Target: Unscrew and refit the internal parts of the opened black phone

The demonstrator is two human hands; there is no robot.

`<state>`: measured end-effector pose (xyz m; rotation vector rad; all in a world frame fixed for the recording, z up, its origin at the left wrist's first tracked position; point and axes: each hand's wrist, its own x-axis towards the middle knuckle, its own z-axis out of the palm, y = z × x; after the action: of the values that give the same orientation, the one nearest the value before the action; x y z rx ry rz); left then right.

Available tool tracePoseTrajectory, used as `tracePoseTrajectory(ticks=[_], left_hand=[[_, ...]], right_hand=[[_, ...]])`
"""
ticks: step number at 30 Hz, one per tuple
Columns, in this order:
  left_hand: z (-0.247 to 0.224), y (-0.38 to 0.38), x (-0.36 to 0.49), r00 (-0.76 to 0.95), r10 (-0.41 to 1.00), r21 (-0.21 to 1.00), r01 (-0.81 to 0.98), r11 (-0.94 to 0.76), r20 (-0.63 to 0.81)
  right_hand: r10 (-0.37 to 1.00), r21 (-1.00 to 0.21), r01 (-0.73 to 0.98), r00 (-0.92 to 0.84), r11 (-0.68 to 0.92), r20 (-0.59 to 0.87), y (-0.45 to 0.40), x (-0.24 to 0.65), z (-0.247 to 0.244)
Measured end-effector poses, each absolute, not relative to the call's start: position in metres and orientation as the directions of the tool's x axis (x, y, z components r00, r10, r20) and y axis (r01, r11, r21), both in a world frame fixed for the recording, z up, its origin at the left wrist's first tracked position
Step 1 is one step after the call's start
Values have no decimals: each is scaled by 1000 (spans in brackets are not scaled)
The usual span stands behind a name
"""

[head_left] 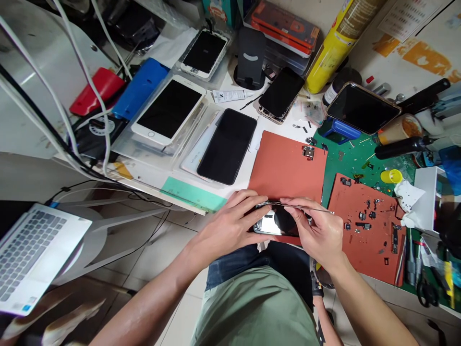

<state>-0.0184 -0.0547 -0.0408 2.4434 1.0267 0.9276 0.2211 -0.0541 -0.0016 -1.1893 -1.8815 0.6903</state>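
An opened phone (279,222) lies on the front edge of a reddish-brown mat (286,168), its inside partly shiny and partly black. My left hand (234,221) grips the phone's left end, fingertips along its far edge and thumb at the near edge. Between the thumb and fingers of my right hand (320,233) is a slim metal tool (326,210), possibly tweezers. It points left over the phone's far edge, close to my left fingertips. My hands cover both ends of the phone, and the tool's exact tip is hard to make out.
A second reddish mat (374,259) at right carries several small phone parts. Left of the work lie a black phone (227,146) and a white tablet (169,109). Another phone (363,108) leans at the back right. Scissors (428,293) lie at the right edge. A laptop (36,254) is at far left.
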Motion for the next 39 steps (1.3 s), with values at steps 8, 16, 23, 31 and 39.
tracePoseTrajectory(ticks=[8, 16, 23, 31, 39], left_hand=[[-39, -53, -18, 550, 728, 534, 503, -680, 409], [-38, -54, -19, 556, 741, 562, 500, -659, 375], [-34, -51, -19, 552, 744, 570, 495, -656, 377], [-31, -49, -19, 547, 745, 591, 475, -652, 382], [-29, -47, -17, 545, 755, 605, 478, -638, 365]], right_hand=[[903, -775, 464, -250, 429, 350, -49, 220, 1], [908, -775, 473, -244, 418, 341, -47, 218, 3], [913, -785, 467, -226, 407, 339, -45, 218, 3], [942, -808, 484, -195, 336, 274, -44, 220, 7], [967, -829, 498, -145, 253, 208, -38, 221, 14]])
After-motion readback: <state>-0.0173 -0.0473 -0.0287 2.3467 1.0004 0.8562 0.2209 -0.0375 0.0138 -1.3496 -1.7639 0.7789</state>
